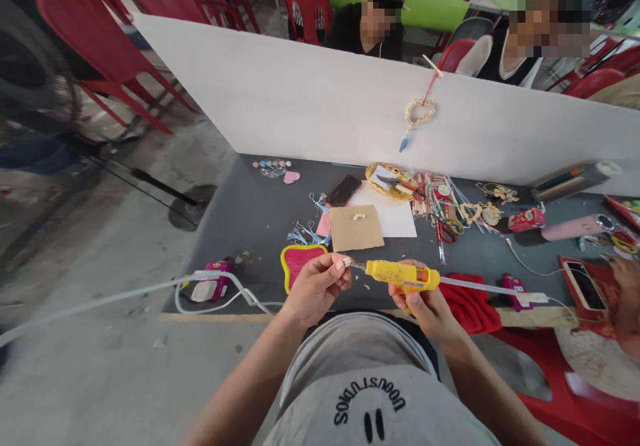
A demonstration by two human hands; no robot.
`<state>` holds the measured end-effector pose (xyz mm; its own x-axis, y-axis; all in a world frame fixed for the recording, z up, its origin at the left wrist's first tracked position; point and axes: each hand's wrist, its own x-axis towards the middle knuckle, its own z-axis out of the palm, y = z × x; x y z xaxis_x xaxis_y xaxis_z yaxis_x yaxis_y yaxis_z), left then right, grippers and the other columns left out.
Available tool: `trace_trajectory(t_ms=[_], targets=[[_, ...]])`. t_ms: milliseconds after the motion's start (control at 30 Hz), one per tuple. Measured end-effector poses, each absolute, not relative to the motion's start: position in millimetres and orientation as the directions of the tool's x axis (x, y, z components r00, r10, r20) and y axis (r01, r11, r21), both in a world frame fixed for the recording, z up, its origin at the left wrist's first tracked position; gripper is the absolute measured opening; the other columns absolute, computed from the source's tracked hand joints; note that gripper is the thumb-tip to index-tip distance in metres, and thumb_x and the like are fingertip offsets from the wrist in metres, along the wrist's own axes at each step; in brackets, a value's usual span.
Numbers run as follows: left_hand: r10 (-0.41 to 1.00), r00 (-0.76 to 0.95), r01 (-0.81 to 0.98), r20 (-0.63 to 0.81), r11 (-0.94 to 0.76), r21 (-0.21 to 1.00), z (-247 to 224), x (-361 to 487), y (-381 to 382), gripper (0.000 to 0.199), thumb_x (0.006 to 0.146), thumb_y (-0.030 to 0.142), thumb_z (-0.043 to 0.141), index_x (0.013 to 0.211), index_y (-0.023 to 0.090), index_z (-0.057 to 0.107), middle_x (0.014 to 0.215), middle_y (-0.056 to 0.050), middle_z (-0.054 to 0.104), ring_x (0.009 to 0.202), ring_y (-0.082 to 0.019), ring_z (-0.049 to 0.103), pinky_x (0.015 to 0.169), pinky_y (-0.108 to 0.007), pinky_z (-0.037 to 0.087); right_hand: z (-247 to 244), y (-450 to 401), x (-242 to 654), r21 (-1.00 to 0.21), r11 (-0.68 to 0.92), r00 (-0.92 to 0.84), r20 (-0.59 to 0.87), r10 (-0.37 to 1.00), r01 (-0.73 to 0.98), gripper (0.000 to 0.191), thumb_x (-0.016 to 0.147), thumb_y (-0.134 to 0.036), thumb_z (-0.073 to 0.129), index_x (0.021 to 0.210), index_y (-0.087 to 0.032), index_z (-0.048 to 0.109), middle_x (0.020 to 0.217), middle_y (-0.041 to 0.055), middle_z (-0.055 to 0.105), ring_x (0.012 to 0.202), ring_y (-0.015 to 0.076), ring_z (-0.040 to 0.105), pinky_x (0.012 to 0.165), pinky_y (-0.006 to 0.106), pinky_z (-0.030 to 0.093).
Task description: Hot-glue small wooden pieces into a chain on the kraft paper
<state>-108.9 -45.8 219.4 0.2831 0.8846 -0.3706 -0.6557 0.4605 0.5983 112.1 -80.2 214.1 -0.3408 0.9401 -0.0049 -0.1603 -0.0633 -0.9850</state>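
Observation:
My right hand (pixel 419 303) is wrapped round a yellow hot glue gun (pixel 403 275), its nozzle pointing left and a long glue stick (pixel 475 287) sticking out behind. Between thumb and fingers, my left hand (pixel 320 283) pinches a small pale bead piece (pixel 347 261). The nozzle tip is at or very near this piece; I cannot tell whether they touch. Just beyond, a short row of pale beads (pixel 359 217) lies on a brown cardboard square (pixel 356 233). A pink pad with a yellow rim (pixel 290 255) lies beside my left hand.
A white board (pixel 320 106) stands along the table's back, with a beaded heart (pixel 420 111) hanging on it. A phone (pixel 344 190), scissors (pixel 449 231), a red cloth (pixel 470 306) and a pink bottle (pixel 575 228) lie around. A cable (pixel 220 275) crosses the left side. Other people sit beyond the board and at right.

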Motion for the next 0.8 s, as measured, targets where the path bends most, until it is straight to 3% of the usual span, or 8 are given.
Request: trace_trajectory(t_ms=[633, 800], targets=[[0.875, 0.308, -0.653, -0.374, 0.480, 0.586, 222.2, -106.9, -46.7, 0.024, 0.067, 0.029, 0.083, 0.066, 0.011, 0.068, 0.058, -0.001, 0.057, 0.054, -0.007, 0.048, 0.053, -0.019, 0.038, 209.0, -80.5, 114.7, -1.000, -0.025, -0.327, -0.028, 0.945, 0.012, 0.034, 0.093, -0.050, 0.047, 0.111, -0.022, 0.053, 0.094, 0.0073, 0.056, 0.063, 0.0129, 0.045, 0.054, 0.026, 0.043], [0.875, 0.307, -0.653, -0.374, 0.479, 0.586, 222.6, -106.7, -46.3, 0.024, 0.068, 0.029, 0.083, 0.065, 0.011, 0.067, 0.058, -0.001, 0.057, 0.054, -0.007, 0.047, 0.053, -0.019, 0.038, 211.0, -79.7, 113.5, -0.999, -0.012, -0.319, -0.021, 0.947, 0.029, 0.034, 0.093, -0.052, 0.046, 0.105, -0.021, 0.055, 0.085, 0.0051, 0.054, 0.061, 0.0132, 0.045, 0.057, 0.028, 0.044]])
